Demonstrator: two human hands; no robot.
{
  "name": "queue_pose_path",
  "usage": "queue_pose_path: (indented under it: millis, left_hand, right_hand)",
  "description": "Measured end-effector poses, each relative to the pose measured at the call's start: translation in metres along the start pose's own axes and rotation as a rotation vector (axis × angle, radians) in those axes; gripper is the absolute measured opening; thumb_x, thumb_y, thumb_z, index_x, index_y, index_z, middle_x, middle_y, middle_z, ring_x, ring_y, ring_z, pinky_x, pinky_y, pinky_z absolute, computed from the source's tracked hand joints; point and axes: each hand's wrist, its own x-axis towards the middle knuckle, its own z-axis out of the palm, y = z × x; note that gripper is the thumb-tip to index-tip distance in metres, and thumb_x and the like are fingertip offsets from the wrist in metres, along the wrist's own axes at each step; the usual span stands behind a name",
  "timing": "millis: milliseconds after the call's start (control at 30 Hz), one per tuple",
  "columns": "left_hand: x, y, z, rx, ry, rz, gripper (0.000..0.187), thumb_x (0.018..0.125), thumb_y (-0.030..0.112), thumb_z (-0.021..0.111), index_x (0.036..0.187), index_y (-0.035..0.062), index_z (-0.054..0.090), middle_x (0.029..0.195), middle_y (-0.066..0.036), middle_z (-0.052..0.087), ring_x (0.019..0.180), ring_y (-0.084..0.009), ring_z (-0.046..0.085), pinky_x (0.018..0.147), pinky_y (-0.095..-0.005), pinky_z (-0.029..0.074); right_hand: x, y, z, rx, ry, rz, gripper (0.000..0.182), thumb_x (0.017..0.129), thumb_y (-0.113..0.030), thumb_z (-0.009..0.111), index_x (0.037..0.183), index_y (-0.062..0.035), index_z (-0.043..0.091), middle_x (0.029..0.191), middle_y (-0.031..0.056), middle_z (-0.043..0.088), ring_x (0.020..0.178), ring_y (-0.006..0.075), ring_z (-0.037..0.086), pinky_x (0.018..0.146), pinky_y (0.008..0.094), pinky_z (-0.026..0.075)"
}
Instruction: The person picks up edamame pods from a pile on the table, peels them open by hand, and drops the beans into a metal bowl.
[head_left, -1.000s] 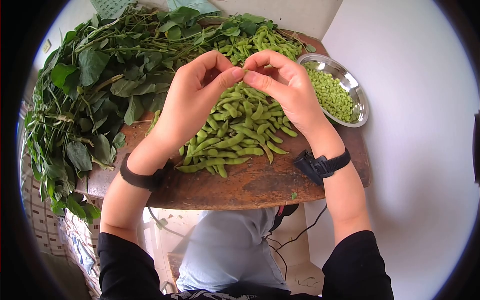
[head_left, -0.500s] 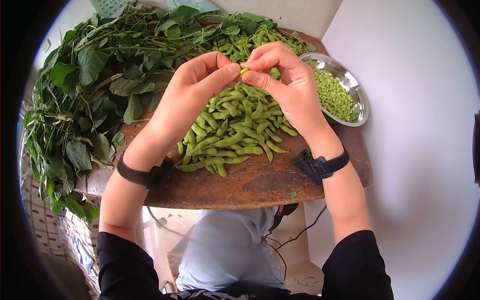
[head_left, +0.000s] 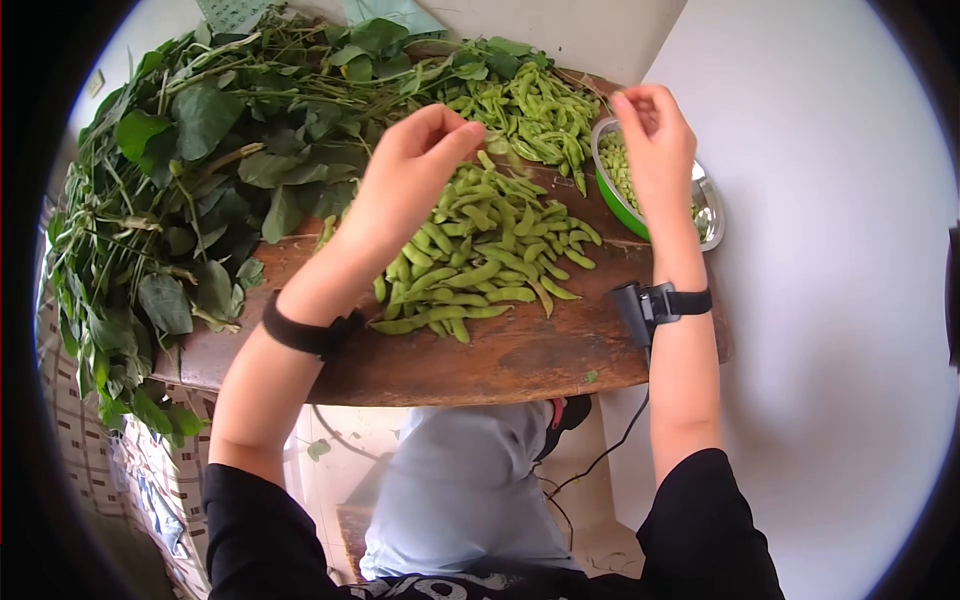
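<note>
Whole soybean pods [head_left: 480, 255] lie heaped on the wooden table in front of me. Over the heap's far left side, my left hand [head_left: 420, 165] is closed, thumb against the curled fingers; what it pinches, if anything, is too small to make out. A pale green blur shows just beyond its fingertips. My right hand [head_left: 660, 145] is above the steel bowl [head_left: 712, 220], its fingers drawn together and their contents hidden. Shelled green beans [head_left: 617, 170] fill part of the bowl, which my hand and wrist partly cover.
Leafy cut soybean plants [head_left: 200, 180] cover the table's left side and hang over its edge. A second pile of flatter, opened-looking pods [head_left: 540, 115] lies at the back. A white wall [head_left: 820, 250] rises on the right. The wooden table [head_left: 500, 365] has a curved front edge.
My hands, together over the pods at a small green bean, have parted. The right moved right to the bowl; the left stayed near the heap. The view shifted slightly.
</note>
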Motion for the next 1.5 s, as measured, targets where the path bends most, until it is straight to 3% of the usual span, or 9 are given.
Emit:
queue_pose_path:
  millis: [200,333,467,600,800,967,1100,1433,1500]
  left_hand:
    - [0.01,-0.017,-0.002,-0.028,0.024,0.073,0.024,0.093,0.021,0.061,0.085,-0.0003,0.058,0.069,0.004,0.05,0.064,-0.0052,0.042,0.057,-0.0237,0.036]
    - [0.011,-0.019,0.001,-0.007,0.039,0.093,0.025,0.09,0.022,0.064,0.084,-0.002,0.059,0.069,-0.002,0.055,0.062,-0.0098,0.046,0.058,-0.028,0.04]
    - [0.018,-0.027,0.0,-0.061,-0.047,0.131,0.025,0.089,0.022,0.065,0.079,-0.0012,0.06,0.067,-0.003,0.057,0.062,-0.0105,0.049,0.058,-0.0294,0.041]
    - [0.017,-0.02,-0.003,-0.206,0.048,0.088,0.035,0.095,0.028,0.053,0.079,-0.0006,0.063,0.067,-0.003,0.057,0.061,-0.0122,0.051,0.059,-0.0299,0.042]
    - [0.026,-0.024,-0.016,-0.271,0.265,-0.063,0.033,0.098,0.028,0.045,0.095,-0.0005,0.062,0.079,-0.006,0.06,0.07,-0.0162,0.054,0.065,-0.033,0.044]
    - [0.029,-0.03,-0.02,-0.391,0.405,-0.112,0.023,0.096,0.025,0.049,0.095,0.0044,0.059,0.081,0.002,0.051,0.074,-0.0092,0.043,0.07,-0.025,0.036]
    - [0.03,-0.028,-0.02,-0.357,0.379,-0.101,0.025,0.095,0.023,0.046,0.089,0.0036,0.06,0.077,-0.003,0.053,0.071,-0.0146,0.048,0.068,-0.0308,0.04]
    - [0.023,-0.018,-0.019,-0.323,0.332,-0.176,0.031,0.096,0.028,0.045,0.096,0.0005,0.059,0.083,-0.01,0.059,0.076,-0.0204,0.055,0.072,-0.036,0.045]
    - [0.022,-0.017,-0.021,-0.357,0.291,-0.197,0.027,0.097,0.029,0.047,0.097,0.0055,0.059,0.082,0.001,0.052,0.075,-0.0111,0.044,0.072,-0.027,0.038]
  right_hand:
    - [-0.007,0.019,-0.032,-0.62,-0.286,0.068,0.028,0.09,-0.028,0.066,0.095,-0.0011,0.065,0.09,0.0154,0.067,0.081,0.0352,0.061,0.072,0.0425,0.048]
    - [-0.019,-0.064,-0.006,0.03,-0.491,0.088,0.033,0.088,-0.019,0.069,0.115,-0.0021,0.06,0.101,0.0079,0.067,0.075,0.011,0.058,0.067,0.0261,0.046]
    - [-0.026,-0.098,0.016,0.356,-0.65,0.229,0.038,0.087,-0.012,0.071,0.121,-0.0035,0.058,0.096,0.0035,0.066,0.073,0.0024,0.051,0.065,0.0204,0.043]
    - [0.007,-0.097,0.026,0.208,-0.724,0.168,0.04,0.087,-0.01,0.07,0.123,-0.0005,0.056,0.083,0.0026,0.066,0.069,0.0056,0.053,0.063,0.0218,0.044]
    - [0.056,-0.047,0.053,-0.329,-0.403,-0.294,0.037,0.086,-0.017,0.069,0.119,-0.0045,0.058,0.104,0.0094,0.065,0.075,0.0208,0.061,0.072,0.0327,0.051]
    - [-0.006,-0.108,0.062,-0.288,-0.956,-0.402,0.026,0.085,-0.016,0.066,0.108,-0.0055,0.063,0.103,0.0116,0.063,0.089,0.0265,0.063,0.078,0.0366,0.051]
    - [-0.049,-0.135,0.056,-0.378,-0.979,-0.571,0.02,0.083,-0.014,0.066,0.1,-0.0042,0.064,0.095,0.0116,0.06,0.091,0.0322,0.06,0.079,0.0421,0.05]
    - [-0.066,-0.111,0.068,-0.109,-0.896,-0.219,0.02,0.087,-0.016,0.067,0.099,-0.0015,0.062,0.094,0.0119,0.057,0.088,0.0288,0.061,0.077,0.0394,0.049]
    - [-0.065,-0.104,0.072,-0.02,-0.91,-0.143,0.019,0.087,-0.015,0.067,0.099,-0.0013,0.062,0.093,0.0104,0.056,0.086,0.025,0.061,0.075,0.0362,0.048]
